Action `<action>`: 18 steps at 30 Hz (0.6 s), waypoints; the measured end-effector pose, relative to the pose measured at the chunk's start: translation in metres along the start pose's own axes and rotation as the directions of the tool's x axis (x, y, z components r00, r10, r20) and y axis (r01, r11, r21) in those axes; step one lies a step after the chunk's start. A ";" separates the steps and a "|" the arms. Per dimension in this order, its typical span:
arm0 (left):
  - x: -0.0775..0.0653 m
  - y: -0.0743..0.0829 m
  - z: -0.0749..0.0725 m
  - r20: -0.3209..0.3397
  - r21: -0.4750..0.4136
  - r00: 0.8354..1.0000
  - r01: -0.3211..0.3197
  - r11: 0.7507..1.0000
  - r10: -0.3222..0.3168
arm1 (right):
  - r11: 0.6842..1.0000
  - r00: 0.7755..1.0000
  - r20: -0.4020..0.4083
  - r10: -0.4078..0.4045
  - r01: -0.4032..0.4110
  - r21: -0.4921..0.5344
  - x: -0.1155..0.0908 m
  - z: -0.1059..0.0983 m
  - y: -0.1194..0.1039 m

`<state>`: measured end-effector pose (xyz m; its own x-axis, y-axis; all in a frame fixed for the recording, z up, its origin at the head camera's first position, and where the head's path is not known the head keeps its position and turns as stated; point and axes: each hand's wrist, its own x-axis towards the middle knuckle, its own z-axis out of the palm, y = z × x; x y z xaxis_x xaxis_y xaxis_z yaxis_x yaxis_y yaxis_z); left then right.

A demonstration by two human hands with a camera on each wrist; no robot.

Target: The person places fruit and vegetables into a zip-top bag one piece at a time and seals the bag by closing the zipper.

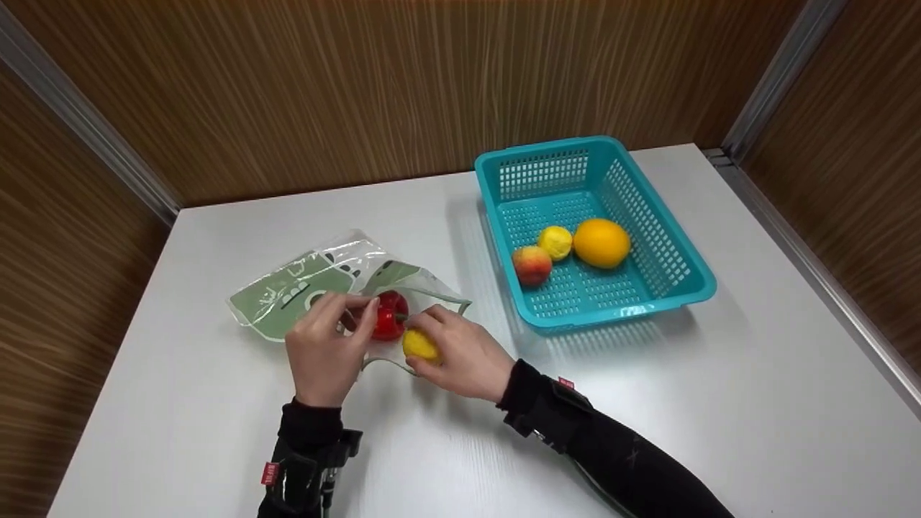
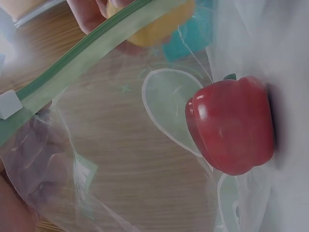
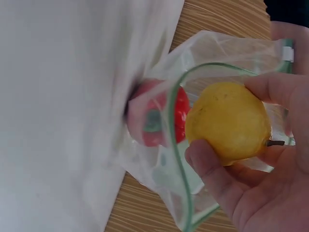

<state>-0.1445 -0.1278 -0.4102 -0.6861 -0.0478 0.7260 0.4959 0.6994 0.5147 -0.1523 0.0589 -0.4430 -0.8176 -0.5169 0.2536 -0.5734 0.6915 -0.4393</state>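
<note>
A clear zip bag point(image 1: 270, 306) with a green cartoon print lies on the white table, its mouth spread toward me. Inside it rests a red bell pepper point(image 1: 387, 320), seen through the plastic in the left wrist view point(image 2: 231, 125). My left hand point(image 1: 327, 352) pinches the bag's edge and lifts it. The fingers of my right hand point(image 1: 468, 352) grip a yellow pear point(image 3: 229, 123) with a short brown stem, at the bag's opening beside the pepper. A white slider point(image 2: 8, 104) sits on the green zip strip.
To the right stands a teal plastic basket point(image 1: 611, 316). In it lie a peach point(image 1: 532, 266), a small yellow fruit point(image 1: 555, 242) and a larger orange-yellow fruit point(image 1: 602, 243). Wood-grain panels point(image 1: 432, 86) wall the table at the back and sides.
</note>
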 end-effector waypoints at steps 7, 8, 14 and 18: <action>-0.001 0.001 0.003 0.004 -0.008 1.000 -0.007 1.000 0.007 | 0.998 0.999 0.026 0.048 -0.047 -0.031 0.021 0.017 0.003; -0.002 0.002 0.003 0.010 -0.001 1.000 -0.007 1.000 0.007 | 0.998 0.998 0.035 0.052 -0.051 -0.033 0.024 0.019 0.003; -0.002 0.005 0.006 0.021 0.035 0.999 -0.025 0.999 0.024 | 0.998 0.998 0.022 0.059 -0.058 -0.019 0.037 0.029 -0.002; -0.002 0.004 0.005 0.021 0.038 0.999 -0.031 0.999 0.031 | 0.997 0.997 0.022 0.075 -0.075 0.022 0.047 0.036 -0.007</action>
<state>-0.1438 -0.1207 -0.4120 -0.6814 -0.0117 0.7319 0.4965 0.7272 0.4739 -0.1849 0.0115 -0.4595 -0.8569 -0.4747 0.2011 -0.5091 0.7173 -0.4757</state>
